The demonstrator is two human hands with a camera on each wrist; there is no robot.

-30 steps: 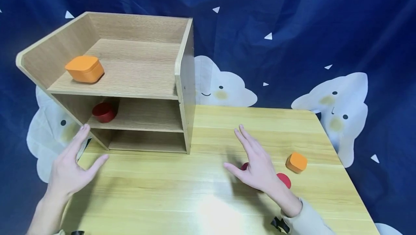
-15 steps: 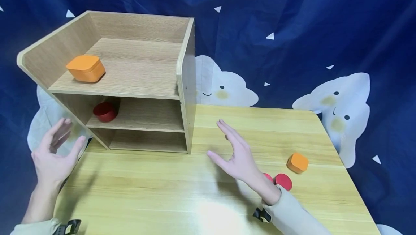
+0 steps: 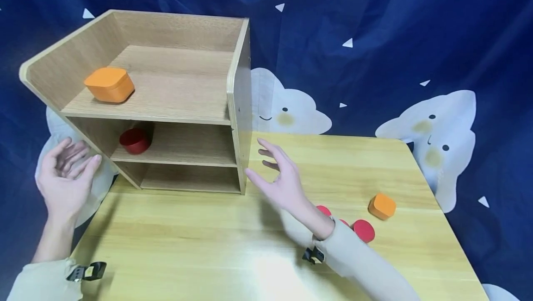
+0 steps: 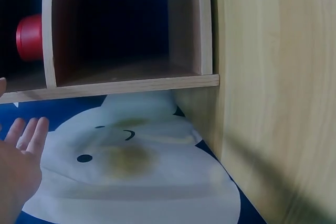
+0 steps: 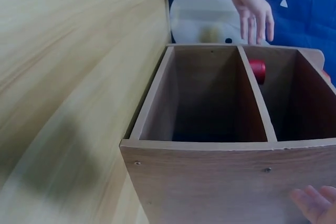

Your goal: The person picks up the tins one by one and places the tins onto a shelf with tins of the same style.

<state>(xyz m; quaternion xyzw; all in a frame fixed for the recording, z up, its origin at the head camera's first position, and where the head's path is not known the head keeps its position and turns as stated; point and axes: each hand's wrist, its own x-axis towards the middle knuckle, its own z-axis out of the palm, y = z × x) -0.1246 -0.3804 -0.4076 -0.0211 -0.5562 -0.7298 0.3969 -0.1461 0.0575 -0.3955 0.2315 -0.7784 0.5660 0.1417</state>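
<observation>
the left hand [image 3: 64, 187] and right hand [image 3: 284, 179], fingers loosely parted, flank the shelf [image 3: 179, 81]. an orange box [image 3: 110, 85] sits on its top left.

Orange block [image 3: 382, 206] on wooden table [image 3: 187, 236], blue cloud-print curtain [image 3: 387, 28] behind.

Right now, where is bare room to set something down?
Free: top shelf right of the orange box; middle shelf right of the red container; table before the shelving. Crowded: by the right sleeve, red pieces and orange block.
</observation>
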